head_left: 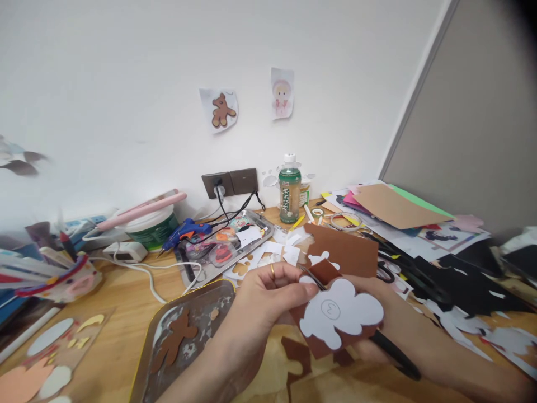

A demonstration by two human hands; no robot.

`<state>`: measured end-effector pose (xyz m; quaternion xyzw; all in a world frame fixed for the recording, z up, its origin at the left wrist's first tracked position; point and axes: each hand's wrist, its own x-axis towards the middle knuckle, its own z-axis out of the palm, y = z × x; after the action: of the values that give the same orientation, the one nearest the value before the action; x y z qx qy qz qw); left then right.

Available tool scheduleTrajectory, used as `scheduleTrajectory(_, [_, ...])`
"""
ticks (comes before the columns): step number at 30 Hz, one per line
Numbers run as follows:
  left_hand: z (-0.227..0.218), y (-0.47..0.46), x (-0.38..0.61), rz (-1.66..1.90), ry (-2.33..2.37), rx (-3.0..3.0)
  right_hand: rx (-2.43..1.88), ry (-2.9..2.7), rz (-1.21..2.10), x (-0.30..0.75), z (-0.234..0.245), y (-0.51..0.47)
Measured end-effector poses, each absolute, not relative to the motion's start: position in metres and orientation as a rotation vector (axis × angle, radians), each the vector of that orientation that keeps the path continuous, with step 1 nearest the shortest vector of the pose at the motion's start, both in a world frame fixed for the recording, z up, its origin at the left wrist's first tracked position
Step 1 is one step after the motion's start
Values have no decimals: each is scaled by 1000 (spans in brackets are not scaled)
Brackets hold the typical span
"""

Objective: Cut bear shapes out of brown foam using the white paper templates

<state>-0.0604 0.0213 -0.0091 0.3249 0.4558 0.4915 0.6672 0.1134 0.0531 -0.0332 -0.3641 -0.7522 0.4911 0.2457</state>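
My left hand [255, 313], with a ring on one finger, pinches the upper left edge of a white paper bear-shaped template [339, 313] with a small drawn mark. It lies over a piece of brown card [314, 344]. My right hand [390, 305] is behind the template, mostly hidden by it, and closed around scissors [396, 355]. The black handle sticks out below the hand, and a thin metal blade shows by my left fingertips at the card's edge. Brown card scraps [296, 355] lie below. A brown bear cutout [176, 338] rests on a grey tray [210, 299] to the left.
A bottle [290, 193] stands by the wall. Behind my hands are a brown sheet [348, 249] and paper scraps. A blue glue gun [184, 232] and cables lie at back left, a pen holder [62, 282] at far left. Paper sheets [403, 204] and black scraps fill the right.
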Motion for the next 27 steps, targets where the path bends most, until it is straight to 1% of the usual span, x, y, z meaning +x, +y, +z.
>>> scheduleTrajectory(7, [-14,17,-48,1265,1006,655,-1122,-2037,1337,111,-23,50])
scheduleTrajectory(13, [-15,16,-44,1274,1038,605,-1059,-1996,1464,110,-28,48])
scheduleTrajectory(19, [-14,16,-45,1281,1018,596,-929,-1887,1605,108,-23,46])
scheduleTrajectory(27, [-16,14,-43,1269,1001,590,-884,-1927,1551,110,-22,46])
